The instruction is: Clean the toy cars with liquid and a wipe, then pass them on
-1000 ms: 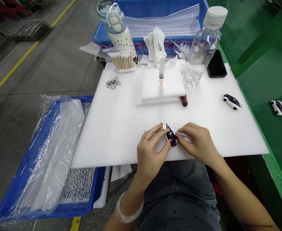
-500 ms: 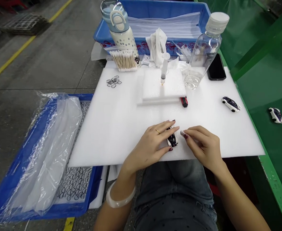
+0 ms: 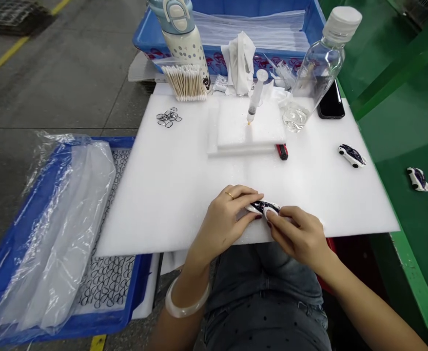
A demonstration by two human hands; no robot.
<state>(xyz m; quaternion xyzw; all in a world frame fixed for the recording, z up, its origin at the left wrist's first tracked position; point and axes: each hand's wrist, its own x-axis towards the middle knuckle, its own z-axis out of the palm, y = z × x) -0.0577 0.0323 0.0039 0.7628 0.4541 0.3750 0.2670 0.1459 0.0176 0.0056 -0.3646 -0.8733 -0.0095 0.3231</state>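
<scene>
toy car lies sideways on the near edge of the white foam sheet | left hand and right hand both pinch it | looks small, light, hard, smooth; best held by its sides

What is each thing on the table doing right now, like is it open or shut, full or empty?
Toy car: on its side, pinched between left hand and right hand.
Clear bottle: capped, nearly empty.
Dotted bottle: lid shut, upright.
Syringe: standing tip down on foam block.
Phone: screen dark.
Second toy car: on its wheels, untouched.
</scene>
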